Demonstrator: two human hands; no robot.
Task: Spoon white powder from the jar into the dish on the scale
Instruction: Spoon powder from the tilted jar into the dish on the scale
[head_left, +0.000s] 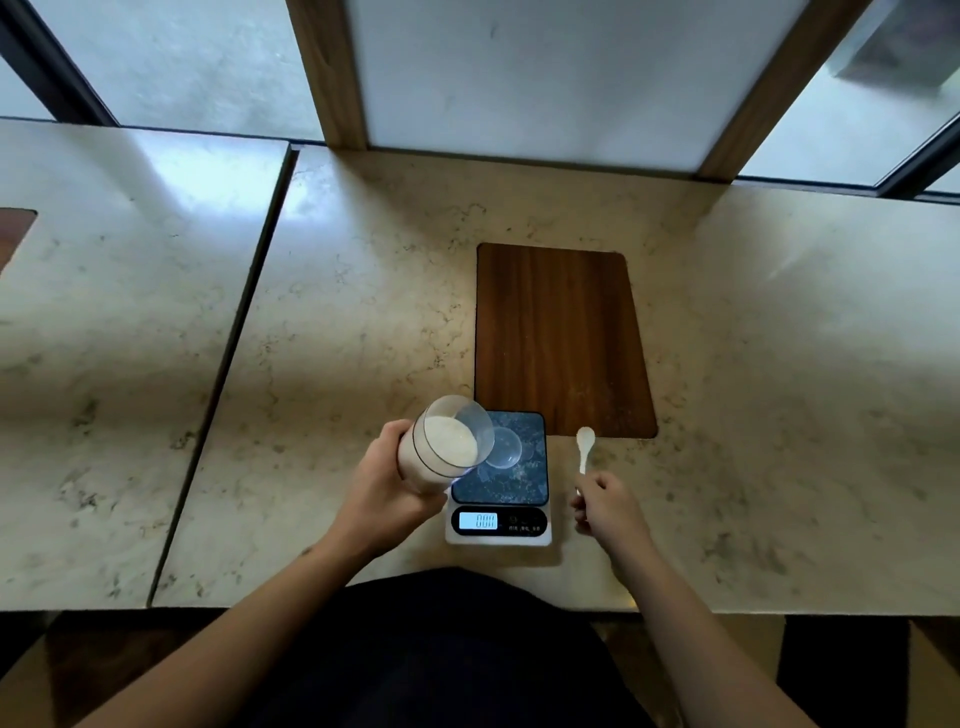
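My left hand (387, 480) grips a clear jar (447, 441) of white powder, lifted and tilted with its open mouth facing right over the left part of the scale (500, 483). A small clear dish (505, 447) sits on the scale's dark platform, partly hidden behind the jar's rim. The scale's lit display (479, 520) shows zeros. My right hand (605, 506) holds a small white spoon (585, 448) by its handle, bowl pointing away from me, just right of the scale. No powder shows in the spoon's bowl.
A dark wooden board (561, 338) lies flat on the marble counter (337, 312) just behind the scale. A seam in the counter (228, 364) runs on the left. Windows and a wooden-framed panel (519, 78) stand at the back edge.
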